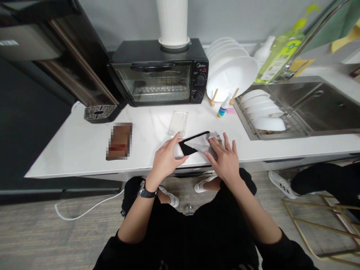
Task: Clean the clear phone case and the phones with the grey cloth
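A phone (189, 149) with a black, shiny screen lies at the counter's front edge; a pale glare crosses its face. My left hand (165, 156) holds the phone's left end between thumb and fingers. At the phone's right end, my right hand (225, 157) presses a crumpled grey cloth (213, 136) onto the screen, its outer fingers spread. Just behind the phone lies a clear phone case (178, 123). A small spray bottle (222, 109) with a blue and yellow label stands farther back on the right, beside a pink piece (231, 111).
A toaster oven (160, 82) stands at the back, with a white pot (173, 22) on top. To the right are racked plates (230, 75), bowls (264, 108) and a sink (323, 108). A blurred-out brown item (119, 140) lies left. Another person's leg (323, 180) shows at right.
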`<state>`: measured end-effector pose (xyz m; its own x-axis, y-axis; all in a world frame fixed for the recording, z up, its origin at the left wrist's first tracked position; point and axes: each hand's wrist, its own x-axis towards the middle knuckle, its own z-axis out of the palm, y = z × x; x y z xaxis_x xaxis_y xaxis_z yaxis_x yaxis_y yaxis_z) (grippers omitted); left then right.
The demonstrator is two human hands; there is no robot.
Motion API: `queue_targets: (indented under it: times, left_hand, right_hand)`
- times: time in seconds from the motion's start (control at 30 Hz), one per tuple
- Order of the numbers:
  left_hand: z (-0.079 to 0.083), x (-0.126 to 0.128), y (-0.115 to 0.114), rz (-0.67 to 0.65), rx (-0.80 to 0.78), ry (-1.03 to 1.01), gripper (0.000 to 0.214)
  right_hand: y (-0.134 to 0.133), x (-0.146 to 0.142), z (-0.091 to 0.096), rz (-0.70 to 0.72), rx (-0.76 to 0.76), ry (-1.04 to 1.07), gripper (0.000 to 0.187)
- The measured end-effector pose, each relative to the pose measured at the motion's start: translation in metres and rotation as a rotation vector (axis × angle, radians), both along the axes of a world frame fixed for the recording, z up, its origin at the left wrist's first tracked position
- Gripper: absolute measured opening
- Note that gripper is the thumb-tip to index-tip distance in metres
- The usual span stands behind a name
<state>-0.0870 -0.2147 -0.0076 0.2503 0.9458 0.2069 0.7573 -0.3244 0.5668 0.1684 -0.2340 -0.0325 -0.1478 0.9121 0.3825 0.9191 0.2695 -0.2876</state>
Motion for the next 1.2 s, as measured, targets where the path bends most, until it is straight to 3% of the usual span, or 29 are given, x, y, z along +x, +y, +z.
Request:
queue_targets:
  times: [0.1, 0.2, 0.37, 0.47, 0.57, 0.7, 0.9, 1.07, 1.2]
  left_hand:
    - [0.0, 0.001, 0.0, 0.002, 0.01, 0.0, 0.095]
    - [-0.002, 0.0, 0.0, -0.006, 0.014, -0.006, 0.096]
    - [-0.003, -0.003, 0.001, 0.006, -0.02, 0.022, 0.095]
    - [-0.002, -0.003, 0.002, 0.042, -0.055, 0.049, 0.095]
    - [0.0, -0.002, 0.001, 0.044, -0.068, 0.041, 0.097]
    - [0.0, -0.001, 0.0, 0.012, -0.045, 0.012, 0.1]
    - [-0.003, -0.001, 0.0, -0.007, 0.019, 0.0, 0.096]
    - [-0.002, 0.0, 0.0, -0.004, 0.011, -0.002, 0.097]
    - [-0.002, -0.001, 0.001, -0.001, -0.003, -0.004, 0.095]
  right_hand:
    - [0.021, 0.0, 0.003, -0.019, 0.0, -0.003, 0.069]
    - [0.029, -0.02, 0.005, 0.039, 0.001, 0.01, 0.076]
    - [0.008, -0.066, 0.007, 0.217, -0.037, 0.033, 0.076]
    - [-0.009, -0.078, 0.006, 0.297, -0.049, 0.056, 0.074]
    - [-0.021, -0.072, 0.003, 0.31, -0.038, 0.058, 0.073]
    - [-0.028, -0.043, -0.001, 0.223, -0.011, 0.032, 0.07]
    - [-0.004, -0.001, -0.002, 0.0, 0.009, -0.015, 0.065]
    - [0.027, -0.018, 0.0, 0.008, 0.02, 0.016, 0.071]
    - [0.023, -0.053, 0.005, 0.14, -0.002, 0.037, 0.073]
